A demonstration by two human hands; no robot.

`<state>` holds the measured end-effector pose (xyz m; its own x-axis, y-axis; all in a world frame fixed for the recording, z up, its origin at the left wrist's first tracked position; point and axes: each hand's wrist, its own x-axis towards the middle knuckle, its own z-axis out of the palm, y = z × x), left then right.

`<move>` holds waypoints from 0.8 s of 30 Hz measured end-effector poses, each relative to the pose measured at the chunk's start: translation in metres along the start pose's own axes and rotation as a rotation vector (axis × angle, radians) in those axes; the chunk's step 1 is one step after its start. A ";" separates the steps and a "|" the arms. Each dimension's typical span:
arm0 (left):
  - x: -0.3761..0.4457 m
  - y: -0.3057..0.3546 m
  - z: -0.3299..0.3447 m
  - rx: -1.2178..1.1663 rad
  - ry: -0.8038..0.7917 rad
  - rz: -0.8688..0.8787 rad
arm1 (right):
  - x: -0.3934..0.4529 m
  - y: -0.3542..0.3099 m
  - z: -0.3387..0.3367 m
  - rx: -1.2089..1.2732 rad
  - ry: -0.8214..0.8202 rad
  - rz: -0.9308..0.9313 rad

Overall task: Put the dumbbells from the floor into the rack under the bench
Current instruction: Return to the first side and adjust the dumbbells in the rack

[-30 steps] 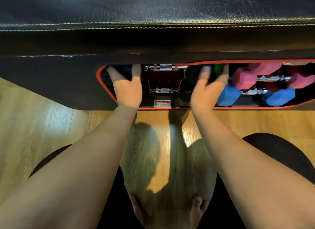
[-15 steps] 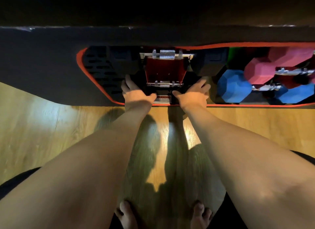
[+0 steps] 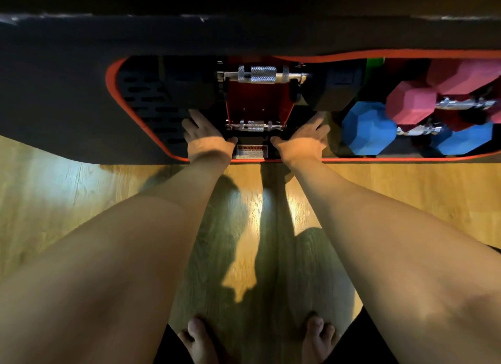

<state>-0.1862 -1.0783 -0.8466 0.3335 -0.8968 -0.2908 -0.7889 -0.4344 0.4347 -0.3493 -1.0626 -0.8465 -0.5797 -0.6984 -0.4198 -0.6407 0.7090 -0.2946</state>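
Dumbbells: black pair (image 3: 329, 91) racked under the bench, one block beyond the right hand (image 3: 301, 141), the other dark block (image 3: 189, 89) beyond the left hand (image 3: 207, 141), knurled bar (image 3: 263, 74) spanning between. Blue (image 3: 368, 127) and pink (image 3: 410, 102) ones stacked further out from the right hand, inside the same orange-rimmed opening (image 3: 113, 73).

A second ago: both hands deep in the rack, fingers spread up against the black blocks. Now pulled back to the near edge, low, either side of the warning label (image 3: 252, 151), just short of the smaller front bar (image 3: 254, 125). Little shift over the last half second beyond a closer view. Fingers loosely extended, thumbs pointing inward toward each other, nothing pinched or gripped; whether palms press on the rack floor, cannot tell in the dim light.

Meaning, as a judgement: black dumbbell released and seated, hands withdrawing empty. No dumbbell visible on the wooden floor (image 3: 81, 201) between the arms or by the bare feet (image 3: 200, 342). Either task near done, or any remaining piece out of sight. Likely next: clear the hands from the opening, look around the floor. Caution for knuckles under the low bench edge.
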 end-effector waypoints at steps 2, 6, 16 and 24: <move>-0.002 -0.002 -0.003 0.009 -0.027 0.001 | 0.002 0.001 -0.008 -0.121 -0.062 -0.024; -0.029 0.018 0.002 0.082 -0.102 -0.078 | 0.016 0.010 -0.058 -0.279 -0.230 -0.166; -0.184 0.159 0.017 -0.522 -0.239 0.543 | 0.008 0.137 -0.220 0.162 -0.425 -0.023; -0.192 0.286 0.021 -0.015 -0.322 0.556 | 0.051 0.223 -0.278 0.435 0.454 0.053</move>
<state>-0.4864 -1.0284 -0.6843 -0.2965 -0.9193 -0.2589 -0.7913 0.0847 0.6056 -0.6617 -0.9679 -0.6945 -0.8221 -0.5657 -0.0648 -0.3975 0.6517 -0.6460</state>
